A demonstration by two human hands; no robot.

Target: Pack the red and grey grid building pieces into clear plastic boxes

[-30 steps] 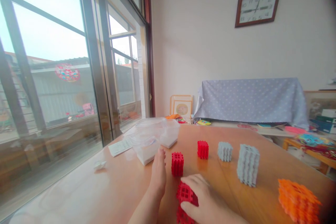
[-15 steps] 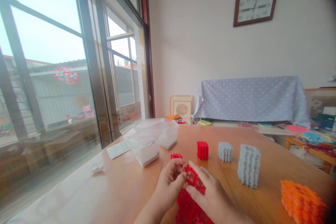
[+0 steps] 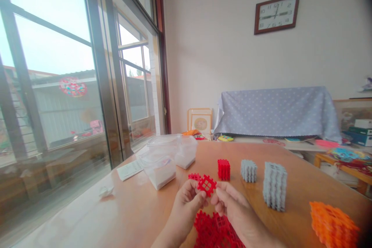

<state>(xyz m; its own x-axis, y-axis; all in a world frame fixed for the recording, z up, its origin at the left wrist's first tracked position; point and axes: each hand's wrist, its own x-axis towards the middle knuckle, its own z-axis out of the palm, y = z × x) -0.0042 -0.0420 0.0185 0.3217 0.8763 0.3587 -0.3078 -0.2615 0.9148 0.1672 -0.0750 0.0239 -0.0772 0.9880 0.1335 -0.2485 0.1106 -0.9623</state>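
Observation:
A flat red lattice piece (image 3: pixel 207 184) is pinched between my left hand (image 3: pixel 186 205) and my right hand (image 3: pixel 232 211), lifted a little above the wooden table (image 3: pixel 139 209). Both hands are closed on it. Below them lies a heap of loose red lattice pieces (image 3: pixel 213 230). A small red cube (image 3: pixel 194 177) peeks out just behind my left fingers, mostly hidden. Farther back stand another red cube (image 3: pixel 223 169), a small grey cube (image 3: pixel 248 171) and a taller grey block (image 3: pixel 274 186).
An orange lattice block (image 3: pixel 333 224) sits at the right edge. Clear plastic boxes (image 3: pixel 167 159), a paper slip (image 3: pixel 129 169) and a crumpled scrap (image 3: pixel 105 191) lie at the left by the window. A cloth-covered piece of furniture (image 3: pixel 276 112) stands behind the table.
The red block under my right hand has come apart into loose pieces on the table. Both hands rose and now pinch a single flat red piece between them.

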